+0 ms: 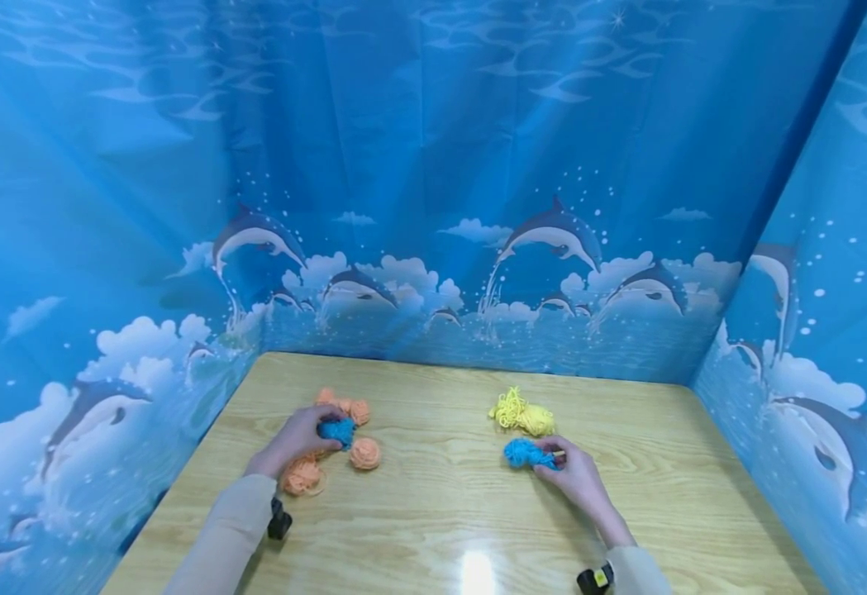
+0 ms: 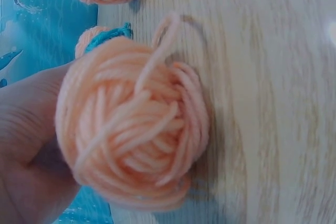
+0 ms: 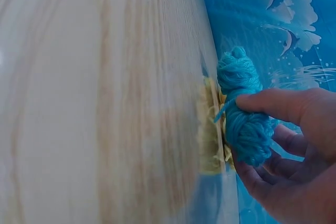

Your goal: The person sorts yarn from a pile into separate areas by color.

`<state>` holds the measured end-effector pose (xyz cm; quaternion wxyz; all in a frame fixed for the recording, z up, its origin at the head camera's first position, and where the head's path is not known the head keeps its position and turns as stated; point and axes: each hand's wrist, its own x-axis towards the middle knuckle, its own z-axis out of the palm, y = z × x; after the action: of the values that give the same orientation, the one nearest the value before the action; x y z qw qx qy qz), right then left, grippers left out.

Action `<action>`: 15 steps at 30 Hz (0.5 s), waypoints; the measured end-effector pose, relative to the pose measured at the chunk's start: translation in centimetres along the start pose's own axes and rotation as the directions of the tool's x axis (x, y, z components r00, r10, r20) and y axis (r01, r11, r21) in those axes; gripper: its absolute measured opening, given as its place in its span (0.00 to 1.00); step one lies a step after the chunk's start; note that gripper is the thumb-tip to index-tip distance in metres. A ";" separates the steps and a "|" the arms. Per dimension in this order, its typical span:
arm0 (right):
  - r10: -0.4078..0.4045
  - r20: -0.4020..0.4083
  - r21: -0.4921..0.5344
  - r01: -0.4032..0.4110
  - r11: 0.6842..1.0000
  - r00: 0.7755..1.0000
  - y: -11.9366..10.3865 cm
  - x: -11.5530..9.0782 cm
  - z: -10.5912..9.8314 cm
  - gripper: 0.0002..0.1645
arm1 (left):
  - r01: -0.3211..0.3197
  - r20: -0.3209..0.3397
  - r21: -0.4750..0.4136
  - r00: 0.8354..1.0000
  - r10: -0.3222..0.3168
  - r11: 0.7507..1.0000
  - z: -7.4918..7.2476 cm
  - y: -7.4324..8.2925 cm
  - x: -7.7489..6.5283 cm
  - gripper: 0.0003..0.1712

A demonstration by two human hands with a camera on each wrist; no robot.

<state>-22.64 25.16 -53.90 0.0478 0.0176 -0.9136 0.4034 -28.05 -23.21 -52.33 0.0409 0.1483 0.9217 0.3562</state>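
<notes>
My left hand [image 1: 299, 435] grips a small blue yarn ball [image 1: 337, 432] among several peach yarn balls [image 1: 364, 454] on the table's left side. In the left wrist view, a large peach ball [image 2: 131, 135] with a loose strand hides most of the fingers; a bit of blue yarn [image 2: 107, 37] shows beyond it. On the right, my right hand [image 1: 576, 474] pinches a longer blue yarn bundle [image 1: 526, 453] between thumb and fingers, just in front of the yellow yarn [image 1: 537, 420]. The right wrist view shows that bundle [image 3: 247, 108] narrowed at its middle, a short end sticking out.
The wooden table [image 1: 433, 496] carries the yarn in two groups, peach at left and yellow at right. A blue curtain [image 1: 418, 165] printed with dolphins and clouds borders its back and sides. A bright reflection lies near the front.
</notes>
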 end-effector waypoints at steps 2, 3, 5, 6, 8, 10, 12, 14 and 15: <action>0.003 -0.005 -0.005 -0.003 1.000 1.000 0.1 0.1 0.0 0.22 | -0.006 0.004 0.005 1.000 0.006 1.000 0.0 0.0 0.0 0.25; 0.005 -0.006 -0.009 -0.005 1.000 1.000 0.2 0.1 0.0 0.21 | -0.009 0.007 0.007 1.000 0.009 1.000 0.0 0.0 0.0 0.26; 0.012 -0.009 -0.015 -0.012 1.000 1.000 0.3 0.2 0.1 0.21 | 0.014 0.008 -0.009 1.000 -0.014 1.000 0.0 0.0 -0.1 0.26; 0.013 -0.009 -0.014 -0.013 1.000 1.000 0.3 0.2 0.1 0.21 | 0.012 0.009 -0.007 1.000 -0.012 1.000 -0.1 0.0 -0.1 0.27; 0.019 -0.010 -0.018 -0.020 1.000 1.000 0.4 0.2 0.2 0.21 | 0.007 0.008 -0.002 1.000 -0.007 1.000 0.0 -0.1 -0.1 0.27; 0.023 -0.010 -0.021 -0.024 1.000 1.000 0.4 0.2 0.3 0.20 | 0.003 0.002 0.009 1.000 -0.003 1.000 0.0 -0.2 -0.1 0.26; 0.024 -0.009 -0.025 -0.024 0.999 1.000 0.4 0.1 0.3 0.21 | -0.008 -0.004 0.025 1.000 0.008 1.000 0.1 -0.2 -0.1 0.25; 0.025 -0.006 -0.031 -0.025 0.999 1.000 0.3 0.1 0.4 0.21 | -0.008 -0.013 0.034 1.000 0.008 0.999 0.1 -0.1 -0.1 0.23; 0.028 -0.007 -0.034 -0.028 0.999 1.000 0.3 0.1 0.4 0.21 | -0.002 -0.016 0.034 1.000 0.002 0.999 0.1 -0.1 -0.1 0.23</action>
<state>-22.76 25.08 -54.38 0.0454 0.0026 -0.9204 0.3884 -27.93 -23.23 -52.50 0.0307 0.1470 0.9277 0.3418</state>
